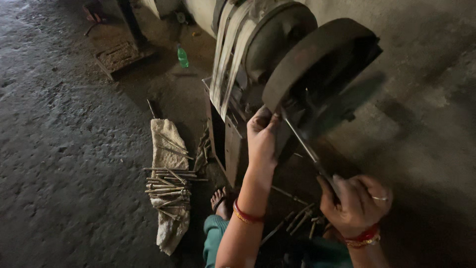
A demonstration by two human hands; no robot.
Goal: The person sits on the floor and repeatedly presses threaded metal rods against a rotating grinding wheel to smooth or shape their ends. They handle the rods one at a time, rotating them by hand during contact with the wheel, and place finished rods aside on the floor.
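Two hands hold one metal rod against one grinding wheel.

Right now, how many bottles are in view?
1. A green bottle stands on the floor at upper left of the grinder, near its far side. Others may be hidden in the dark corners or behind the machine.

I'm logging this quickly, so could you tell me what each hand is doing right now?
Left hand: fingers pressing the metal rod near the grinding wheel.
Right hand: closed around the rod's lower end.
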